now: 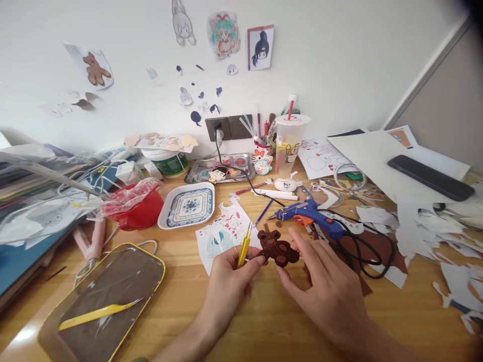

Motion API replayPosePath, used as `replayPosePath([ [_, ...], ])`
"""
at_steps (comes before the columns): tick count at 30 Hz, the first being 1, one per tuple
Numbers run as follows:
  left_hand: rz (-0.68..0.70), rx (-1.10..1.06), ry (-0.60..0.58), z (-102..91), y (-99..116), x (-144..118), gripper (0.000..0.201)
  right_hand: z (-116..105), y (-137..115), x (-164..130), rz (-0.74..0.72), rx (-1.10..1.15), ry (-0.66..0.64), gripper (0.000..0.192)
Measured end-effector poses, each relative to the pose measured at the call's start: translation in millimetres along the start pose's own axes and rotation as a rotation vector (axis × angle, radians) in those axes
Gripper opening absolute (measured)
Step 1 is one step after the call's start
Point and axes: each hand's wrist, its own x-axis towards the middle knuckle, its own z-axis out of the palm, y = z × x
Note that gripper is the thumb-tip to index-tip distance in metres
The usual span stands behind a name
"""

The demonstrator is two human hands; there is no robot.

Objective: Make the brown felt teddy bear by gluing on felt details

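A brown bear figure (pixel 279 250) sits just below and right of the frame's centre, held above the wooden table (pixel 260 332), head toward the upper left and feet toward the lower right. The left hand (pixel 231 276) is closed, pinching the bear's left edge between thumb and fingers while also keeping hold of yellow tweezers (pixel 244 250) that point upward. The right hand (pixel 326 281) is partly open, thumb and index finger parted around the bear's lower right end; whether they grip it I cannot tell. Just above the right hand lies a blue hot glue gun (pixel 311 211), its black cable looping toward the right over brown sheet material (pixel 356 249). Behind the left hand, a paper sheet with red and teal drawings (pixel 230 221) lies near the centre, beside a square patterned dish (pixel 211 201). At lower left, a second pair of yellow tweezers (pixel 96 315) rests on a yellow-edged brown mat (pixel 132 296). Paper scraps (pixel 377 217) litter the right side, and a bear drawing (pixel 97 69) hangs at upper left.
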Motion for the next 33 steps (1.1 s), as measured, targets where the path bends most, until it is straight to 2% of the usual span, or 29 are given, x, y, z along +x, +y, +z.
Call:
replayPosePath([
  [9, 0.026, 0.111, 0.015, -4.3, 3.2, 3.7, 0.032, -1.5, -2.2, -2.7, 0.034, 0.045, -0.055, 0.056],
  [14, 0.123, 0.144, 0.217, -19.6, 8.8, 9.4, 0.036, 0.1, -2.3, -12.1, -0.004, 0.025, -0.257, 0.059],
  [17, 0.201, 0.054, 0.256, -26.6, 9.8, 10.7, 0.035, -2.5, 4.2, -12.9, -0.027, 0.043, -0.272, 0.056],
  [20, 0.245, 0.023, 0.245, -27.5, 10.7, 10.1, 0.029, -7.2, 12.4, -9.0, 0.035, 0.148, -0.178, 0.029],
  [22, 0.217, 0.044, 0.225, -25.4, 11.7, 9.2, 0.027, -9.2, 14.2, -6.4, 0.060, 0.257, -0.184, 0.016],
  [27, 0.045, 0.135, 0.109, -16.7, 13.2, 3.7, 0.027, -6.0, 1.4, -7.0, 0.034, 0.439, -0.393, 0.015],
  [30, -0.012, 0.030, 0.078, -11.5, 13.3, -2.8, 0.032, -5.4, -4.5, -7.6, 0.043, 0.479, -0.375, 0.013],
  [33, 0.012, -0.008, 0.051, -10.7, 14.1, -8.7, 0.033, -11.5, 3.6, -3.7, 0.101, 0.481, -0.265, 0.016],
])
